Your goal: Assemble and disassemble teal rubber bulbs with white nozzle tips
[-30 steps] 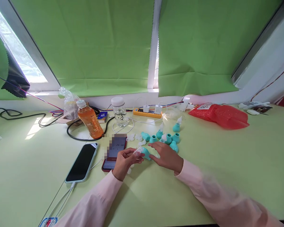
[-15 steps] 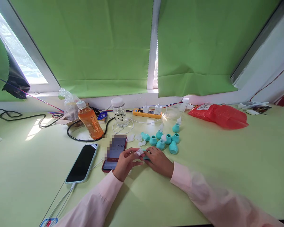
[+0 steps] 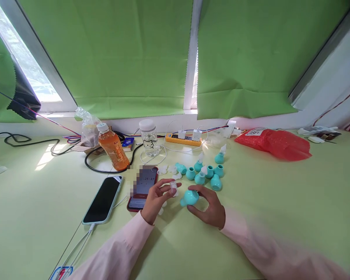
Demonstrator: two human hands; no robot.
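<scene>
My left hand (image 3: 158,199) pinches a small translucent white nozzle piece (image 3: 174,188) between thumb and fingers. Just to its right, my right hand (image 3: 207,206) grips a round turquoise squeeze bulb (image 3: 190,197), its narrow neck pointing left. Behind the hands, several more turquoise bulbs (image 3: 216,182) are grouped on the table, some upright with open necks. A few of them carry clear pointed tips (image 3: 204,170). Loose translucent white pieces (image 3: 172,169) lie left of that group, and small white discs (image 3: 161,211) rest beside my left hand.
A phone showing a timer (image 3: 142,190) lies left of my hands, with a second phone (image 3: 103,200) plugged in beyond. Farther back stand an orange drink bottle (image 3: 113,149), a clear jar (image 3: 148,142) and a yellow power strip (image 3: 183,140). A red plastic bag (image 3: 280,144) lies back right.
My right hand has moved right and now holds a turquoise bulb clear of my left hand, which keeps the white piece. The view has shifted slightly.
</scene>
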